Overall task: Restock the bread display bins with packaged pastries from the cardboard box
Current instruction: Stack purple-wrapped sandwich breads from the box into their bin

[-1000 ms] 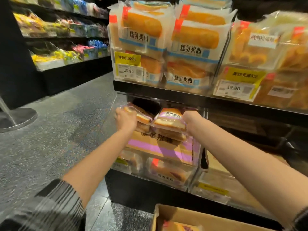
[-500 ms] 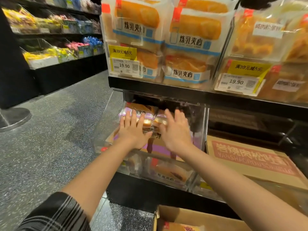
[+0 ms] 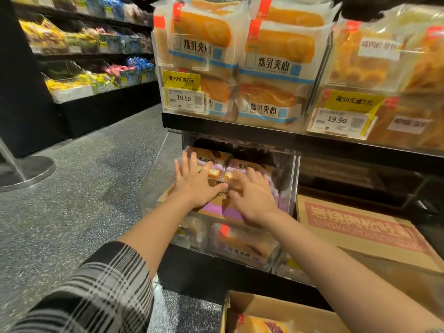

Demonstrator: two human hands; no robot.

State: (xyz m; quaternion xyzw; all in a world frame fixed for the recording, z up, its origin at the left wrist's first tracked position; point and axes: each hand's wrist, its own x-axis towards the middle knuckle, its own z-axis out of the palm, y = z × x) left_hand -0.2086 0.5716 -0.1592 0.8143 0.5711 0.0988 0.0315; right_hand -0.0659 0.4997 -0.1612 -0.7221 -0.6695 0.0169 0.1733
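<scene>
Both my hands reach into the clear acrylic bin (image 3: 153, 188) on the lower shelf. My left hand (image 3: 192, 186) lies flat, fingers spread, on a purple-labelled pastry pack (image 3: 211, 162). My right hand (image 3: 252, 195) presses flat on the neighbouring pastry pack (image 3: 242, 165). Under them lies a tan and purple carton (image 3: 216, 209). An open cardboard box (image 3: 288, 308) sits at the bottom edge, with one wrapped pastry (image 3: 262, 326) showing inside.
Bins of condensed-milk bread (image 3: 276, 56) fill the shelf above, with price tags (image 3: 183, 99) reading 19.90. A flat tan carton with red print (image 3: 360, 231) lies in the bin to the right. A metal post base (image 3: 26, 171) stands on the grey floor at the left.
One second ago both hands gripped pastry packs while setting them in the bin. They have since let go, and now lie flat with spread fingers on top of the packs.
</scene>
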